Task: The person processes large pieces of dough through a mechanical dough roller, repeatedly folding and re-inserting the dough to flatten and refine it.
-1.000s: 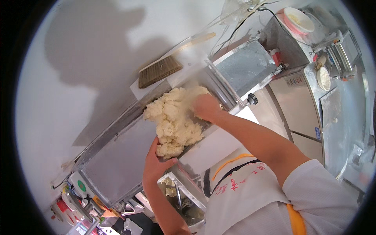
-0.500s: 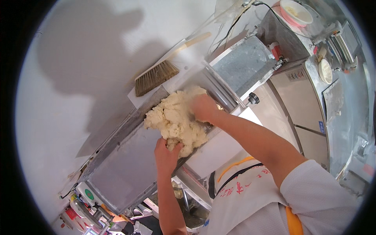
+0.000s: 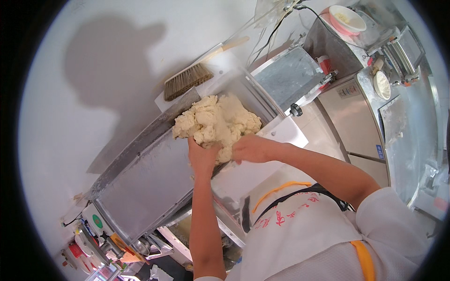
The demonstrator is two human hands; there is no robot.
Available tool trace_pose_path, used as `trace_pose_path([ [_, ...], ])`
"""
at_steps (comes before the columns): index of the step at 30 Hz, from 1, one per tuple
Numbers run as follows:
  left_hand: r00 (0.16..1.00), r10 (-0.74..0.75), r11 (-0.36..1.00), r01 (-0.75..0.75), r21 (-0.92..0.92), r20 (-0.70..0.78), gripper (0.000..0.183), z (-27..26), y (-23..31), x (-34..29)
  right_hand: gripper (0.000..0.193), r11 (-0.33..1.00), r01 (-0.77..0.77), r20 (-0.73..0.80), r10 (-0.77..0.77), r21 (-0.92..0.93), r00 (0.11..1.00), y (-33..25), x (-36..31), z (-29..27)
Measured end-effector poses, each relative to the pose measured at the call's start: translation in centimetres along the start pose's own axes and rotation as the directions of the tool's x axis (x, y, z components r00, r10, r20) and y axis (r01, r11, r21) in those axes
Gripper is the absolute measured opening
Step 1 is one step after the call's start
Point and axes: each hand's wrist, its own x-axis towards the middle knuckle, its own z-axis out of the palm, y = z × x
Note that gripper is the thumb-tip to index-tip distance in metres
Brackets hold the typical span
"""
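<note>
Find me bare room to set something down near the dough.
The long grey surface is bare between the dough and the green-marked white box. The grey panel beside the black knob also looks free; its slope is unclear. Crowded: the dough, with the left hand on it and the right hand at its near edge.

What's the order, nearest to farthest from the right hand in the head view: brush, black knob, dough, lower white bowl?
1. Dough, just up-left of the right hand
2. Black knob, upper right
3. Brush, upper left
4. Lower white bowl, far right
</note>
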Motion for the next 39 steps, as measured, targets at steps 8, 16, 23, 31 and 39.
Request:
trace_pose_path([
  [8,0.930,0.155,0.985,-0.170,0.016,0.332,0.084,-3.5,-0.6,-0.9,0.008,0.912,0.018,-0.010,-0.024,-0.409,1.000,2.1,1.8,1.6],
  [16,0.972,0.163,0.984,-0.173,0.045,0.169,0.063,0.0,-0.4,-1.0,0.011,0.808,-0.099,-0.150,0.013,-0.581,0.989,4.2,2.1,1.0],
  [23,0.976,0.211,0.955,-0.192,0.228,-0.062,0.054,4.2,-1.3,-1.1,0.012,0.876,-0.063,-0.178,-0.026,-0.478,0.984,6.0,1.0,-1.4],
  [31,0.978,0.188,0.960,-0.202,0.195,0.085,0.074,1.0,-2.6,-1.6,0.021,0.991,-0.131,-0.550,0.111,0.004,0.827,-0.3,1.2,0.3],
  [39,0.921,0.388,0.860,-0.347,0.374,-0.037,0.073,-6.1,-4.8,7.0,0.042,0.987,-0.164,-0.496,0.143,0.001,0.856,1.4,7.8,3.8],
])
